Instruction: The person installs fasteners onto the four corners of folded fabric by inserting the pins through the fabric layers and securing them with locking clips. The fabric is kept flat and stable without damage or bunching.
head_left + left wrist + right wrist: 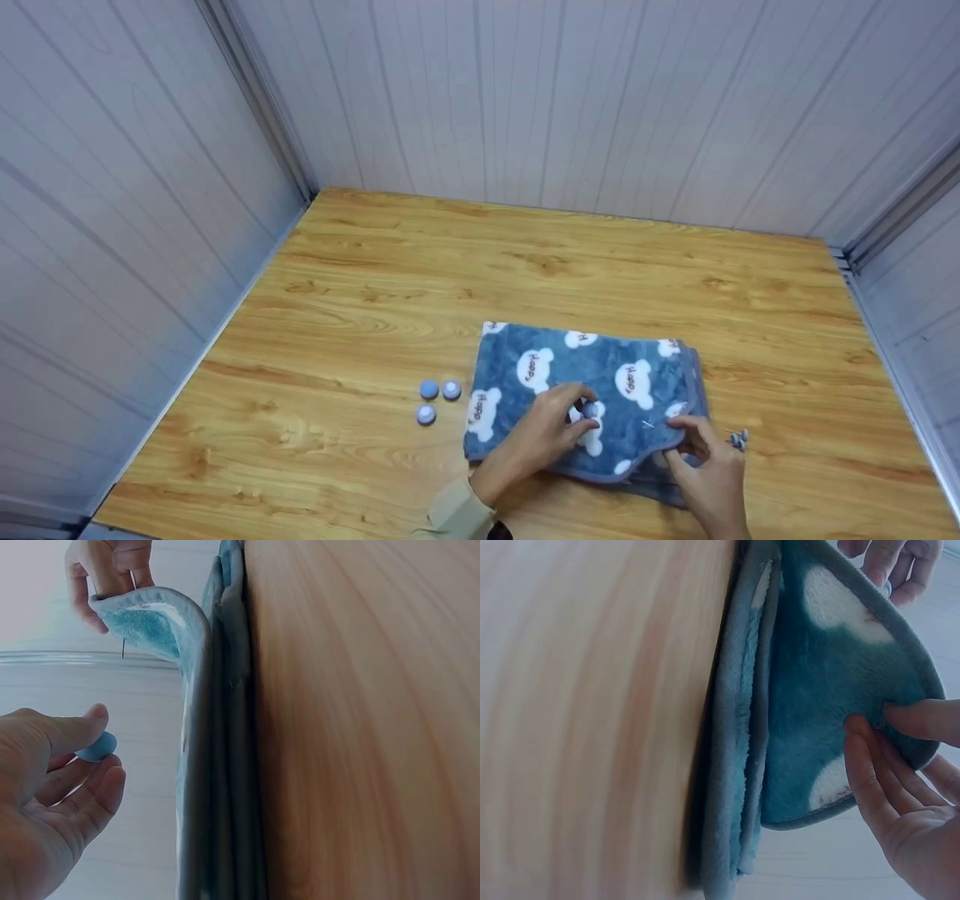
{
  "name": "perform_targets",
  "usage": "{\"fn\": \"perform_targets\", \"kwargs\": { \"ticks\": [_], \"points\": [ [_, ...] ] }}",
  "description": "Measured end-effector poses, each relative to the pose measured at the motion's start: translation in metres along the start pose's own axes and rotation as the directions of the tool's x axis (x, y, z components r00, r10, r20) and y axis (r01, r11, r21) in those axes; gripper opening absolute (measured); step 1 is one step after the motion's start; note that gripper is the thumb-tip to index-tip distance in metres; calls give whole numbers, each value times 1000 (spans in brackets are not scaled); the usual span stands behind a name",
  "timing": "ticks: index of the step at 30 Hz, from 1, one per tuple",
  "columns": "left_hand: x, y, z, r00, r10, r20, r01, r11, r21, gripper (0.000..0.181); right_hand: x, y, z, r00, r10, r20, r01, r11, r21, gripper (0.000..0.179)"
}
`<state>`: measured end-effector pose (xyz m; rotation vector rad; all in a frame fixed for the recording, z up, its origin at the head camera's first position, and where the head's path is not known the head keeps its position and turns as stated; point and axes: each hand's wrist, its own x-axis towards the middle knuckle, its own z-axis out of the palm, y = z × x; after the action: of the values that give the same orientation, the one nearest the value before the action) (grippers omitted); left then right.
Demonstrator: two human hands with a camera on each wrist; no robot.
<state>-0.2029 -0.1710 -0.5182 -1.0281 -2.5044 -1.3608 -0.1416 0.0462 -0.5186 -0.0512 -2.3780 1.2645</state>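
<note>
A folded blue fleece blanket (581,367) with white bear heads lies on the table. My right hand (712,472) pinches its near right corner between thumb and fingers and lifts it off the layers below. A thin pin (124,647) sticks out of the raised corner in the left wrist view. Over the blanket, my left hand (544,431) pinches a small round blue cap (97,747) between thumb and fingers, a short way left of the pin. Fingers partly cover the cap in the head view.
Three small blue and white round caps (426,414) sit on the wooden table (337,322) left of the blanket. Several small blue-headed pins (739,439) lie just right of my right hand. White panel walls (525,97) enclose the table at the back and sides.
</note>
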Motion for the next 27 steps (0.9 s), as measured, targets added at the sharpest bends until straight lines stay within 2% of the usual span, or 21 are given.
{"fn": "perform_targets", "kwargs": {
  "ticks": [7,14,27],
  "points": [
    [5,4,6,999,30,14,-30,1000,-2,26,0,1,1,999,-49,-6,49,998,40,38],
    [11,9,12,999,34,35,-34,999,5,24,1,-1,1,999,-46,4,45,998,49,38],
    [21,16,25,991,105,77,-108,993,36,22,1,-2,4,993,-114,3,113,989,93,38]
  ]
}}
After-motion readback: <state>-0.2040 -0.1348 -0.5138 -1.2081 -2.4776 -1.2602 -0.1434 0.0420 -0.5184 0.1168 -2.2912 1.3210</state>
